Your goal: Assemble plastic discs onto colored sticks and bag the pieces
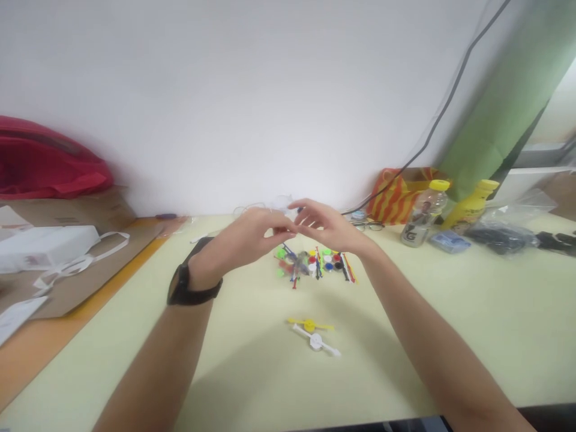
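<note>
My left hand (252, 237), with a black watch (193, 285) on its wrist, meets my right hand (326, 225) above the table. The fingertips of both hands come together, the left ones pinched and the right ones curled inward. Anything held there is too small or hidden to make out. Beneath them lies a cluster of small coloured plastic pieces (312, 264), discs and thin sticks, partly in a clear bag. Closer to me, a yellow spinner-like piece (309, 325) and a white one (316, 342) rest side by side, each a disc with a bar across it.
On the right stand a clear bottle (418, 219), a yellow bottle (470, 210) and a striped bag (391, 195); glasses (373, 227) lie nearby. Cardboard (103, 270), a white box (63, 243) and a red bag (49, 162) occupy the left. A wall closes the back.
</note>
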Action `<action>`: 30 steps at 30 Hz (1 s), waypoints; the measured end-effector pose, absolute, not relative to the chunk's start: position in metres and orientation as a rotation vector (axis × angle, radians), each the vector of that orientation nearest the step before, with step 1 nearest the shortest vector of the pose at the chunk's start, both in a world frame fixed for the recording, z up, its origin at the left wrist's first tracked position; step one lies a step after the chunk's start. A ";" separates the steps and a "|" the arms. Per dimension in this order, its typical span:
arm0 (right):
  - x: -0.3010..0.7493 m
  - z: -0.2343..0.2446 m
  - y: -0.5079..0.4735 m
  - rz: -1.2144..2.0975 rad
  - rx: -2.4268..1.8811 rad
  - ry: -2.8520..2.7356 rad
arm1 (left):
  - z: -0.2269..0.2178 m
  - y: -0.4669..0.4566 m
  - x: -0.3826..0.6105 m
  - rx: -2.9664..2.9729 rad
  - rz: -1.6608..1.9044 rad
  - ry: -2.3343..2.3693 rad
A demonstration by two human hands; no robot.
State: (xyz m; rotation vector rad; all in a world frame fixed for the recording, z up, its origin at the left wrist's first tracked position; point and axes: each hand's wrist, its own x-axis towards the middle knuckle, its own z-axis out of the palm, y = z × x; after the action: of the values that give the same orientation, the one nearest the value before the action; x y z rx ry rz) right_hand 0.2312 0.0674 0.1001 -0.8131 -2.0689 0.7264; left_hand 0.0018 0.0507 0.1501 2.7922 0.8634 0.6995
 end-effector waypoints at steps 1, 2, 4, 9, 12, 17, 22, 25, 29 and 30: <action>0.231 0.101 0.068 0.727 -0.789 -2.062 | 0.150 0.050 0.003 2.778 0.723 0.854; 0.231 0.102 0.067 0.715 -0.774 -2.052 | 0.149 0.049 0.003 2.763 0.750 0.849; 0.231 0.107 0.064 0.687 -0.771 -2.043 | 0.149 0.048 0.003 2.732 0.808 0.847; 0.233 0.119 0.047 0.694 -0.755 -2.182 | 0.149 0.046 0.000 2.746 0.805 0.837; 0.234 0.120 0.043 0.663 -0.786 -2.251 | 0.149 0.044 0.002 2.785 0.745 0.826; 0.235 0.115 0.047 0.609 -0.816 -2.357 | 0.150 0.045 0.004 2.792 0.712 0.794; 0.234 0.124 0.043 0.432 -0.816 -2.209 | 0.146 0.053 -0.009 2.590 1.200 0.968; 0.235 0.131 0.037 0.387 -0.805 -2.143 | 0.122 0.061 -0.025 2.203 1.499 1.002; 0.234 0.128 0.032 0.438 -0.761 -2.285 | 0.064 0.063 -0.036 1.808 1.116 0.864; 0.232 0.125 0.032 0.433 -0.756 -2.309 | 0.050 0.061 -0.034 1.731 1.031 0.830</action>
State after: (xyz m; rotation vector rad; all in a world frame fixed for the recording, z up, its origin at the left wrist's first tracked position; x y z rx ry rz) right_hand 0.2322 0.0316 0.1254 -0.7556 -2.3093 0.4326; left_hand -0.0338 0.0608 0.0495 1.7312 0.8304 1.0312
